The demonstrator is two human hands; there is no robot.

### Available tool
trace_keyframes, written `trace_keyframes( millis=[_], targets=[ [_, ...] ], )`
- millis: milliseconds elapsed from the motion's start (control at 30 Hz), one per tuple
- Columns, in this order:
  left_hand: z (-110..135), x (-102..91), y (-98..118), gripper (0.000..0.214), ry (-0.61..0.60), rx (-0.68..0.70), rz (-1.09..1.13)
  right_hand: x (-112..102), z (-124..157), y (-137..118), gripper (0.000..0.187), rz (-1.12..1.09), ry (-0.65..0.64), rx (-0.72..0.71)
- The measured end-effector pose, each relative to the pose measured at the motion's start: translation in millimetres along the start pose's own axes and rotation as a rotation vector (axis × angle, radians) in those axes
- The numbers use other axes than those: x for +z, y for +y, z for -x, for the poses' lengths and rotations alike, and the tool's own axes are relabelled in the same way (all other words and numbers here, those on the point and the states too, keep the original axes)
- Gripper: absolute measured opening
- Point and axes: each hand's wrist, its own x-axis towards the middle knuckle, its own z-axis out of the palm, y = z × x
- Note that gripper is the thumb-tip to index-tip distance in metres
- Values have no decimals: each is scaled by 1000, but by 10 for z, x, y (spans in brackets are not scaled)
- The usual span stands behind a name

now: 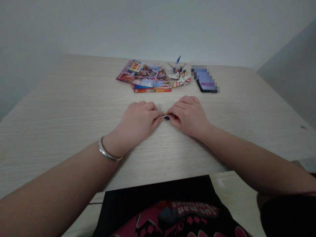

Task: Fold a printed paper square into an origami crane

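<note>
Between my two hands is a small piece of folded printed paper (165, 118), with blue, orange and white showing. My left hand (141, 119) pinches its left end between thumb and forefinger. On the other side, my right hand (189, 115) grips the right end, fingers curled over it. Most of the paper is hidden by the fingers. Both hands rest low over the table, almost meeting. A silver bangle (108, 152) circles my left wrist.
Beyond my hands, several colourful printed leaflets (148, 77) lie stacked on the pale wooden table (61, 108). Folded paper cranes (181, 78) stand right of the stack. Farther right is a phone (205, 80), partly blurred out. A wall (158, 29) rises behind the table.
</note>
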Motion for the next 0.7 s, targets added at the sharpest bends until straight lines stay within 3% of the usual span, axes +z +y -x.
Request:
trace_keyframes(
  millis=[367, 533, 700],
  targets=[
    [-13, 62, 1, 31, 41, -9, 20, 122, -72, 50, 20, -262, -27, 136],
    [-19, 77, 3, 27, 72, -112, 113, 134, -82, 47, 21, -251, -19, 169],
    [-16, 131, -41, 25, 76, -79, 101, 168, -86, 86, 22, -255, -17, 147]
  ],
)
